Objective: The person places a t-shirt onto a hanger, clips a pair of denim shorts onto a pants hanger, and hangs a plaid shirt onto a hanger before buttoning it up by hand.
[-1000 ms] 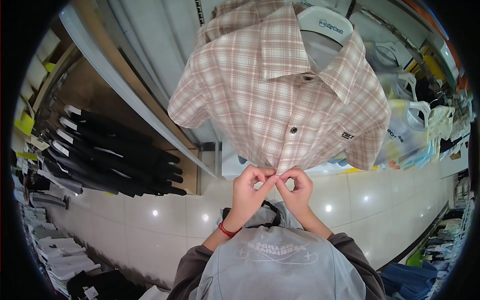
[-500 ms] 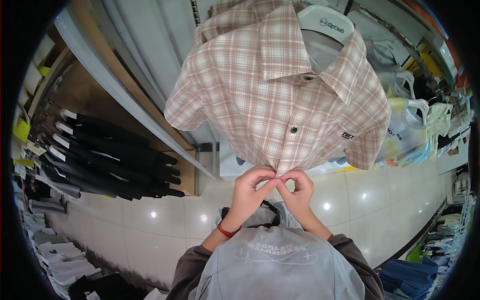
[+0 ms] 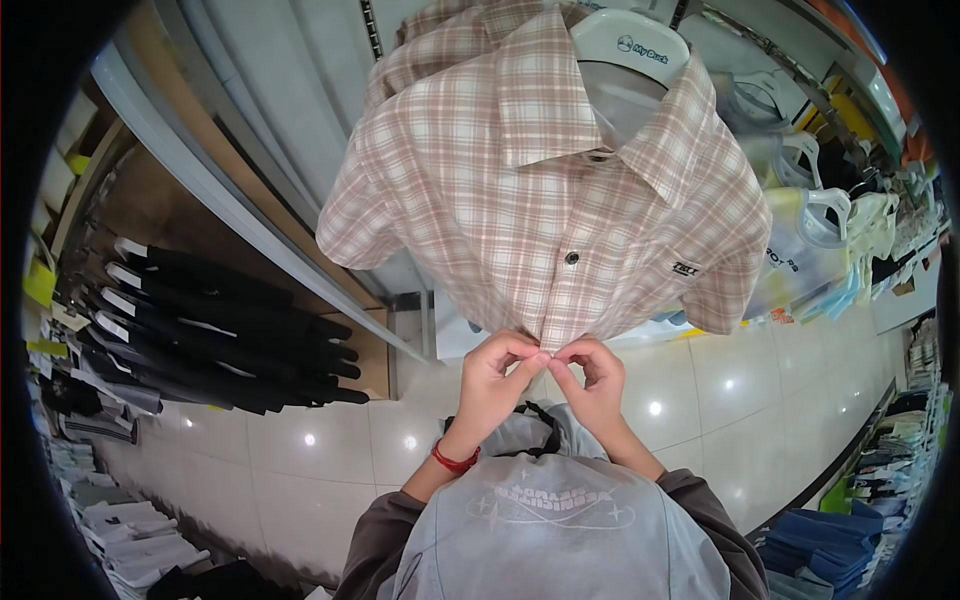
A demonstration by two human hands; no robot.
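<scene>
A pink and white plaid short-sleeved shirt [image 3: 490, 210] hangs on a white hanger [image 3: 630, 45] in front of me. Its upper placket shows a dark button [image 3: 572, 258], and small dark lettering marks the chest. My left hand [image 3: 492, 378], with a red bracelet [image 3: 455, 459] at the wrist, pinches the front placket low down. Right beside it, my right hand [image 3: 592, 378] pinches the same spot, thumbs and fingertips meeting. The fabric gathers to a point there. Whatever lies between the fingertips is hidden.
On the left, black garments [image 3: 220, 330] hang in a row beside a grey metal post [image 3: 215, 190]. Pale tops [image 3: 800, 245] hang on the right. Folded blue clothes [image 3: 825, 540] lie at lower right, with white garments [image 3: 140, 535] at lower left. Shiny tiles cover the floor.
The shirt and hanger appear slightly further left in view, while the racks shift a little too. Both hands keep pinching the placket, with only a small change in the fingers.
</scene>
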